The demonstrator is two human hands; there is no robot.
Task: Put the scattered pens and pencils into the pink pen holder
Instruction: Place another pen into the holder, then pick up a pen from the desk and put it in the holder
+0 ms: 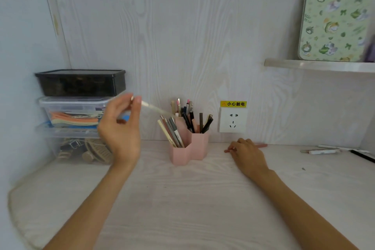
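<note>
Head view shows the left hand (pixel 119 128) raised just left of the pink plastic hexagon-celled pen holder (pixel 189 146), thumb and fingertips pinching the top end of a pale, translucent pen (pixel 154 108) — blurred, but slanting down and to the right with its lower end near the holder's back cell. Holding it by the tip likely lets the barrel drop in among the pens already standing there, which lean out toward that hand. To the right of the holder, the right hand (pixel 247 153) lies knuckles-up on the pale wood-grain desk (pixel 182 199), fingers curled over a pinkish pencil (pixel 260 145) whose ends stick out on both sides; whether it is gripped or only covered, I cannot tell — probably it is being gathered for the next drop. Further right of that hand, several white and grey pens (pixel 322 151) lie loose on the desk, well apart from the holder, so the task looks partly done.
</note>
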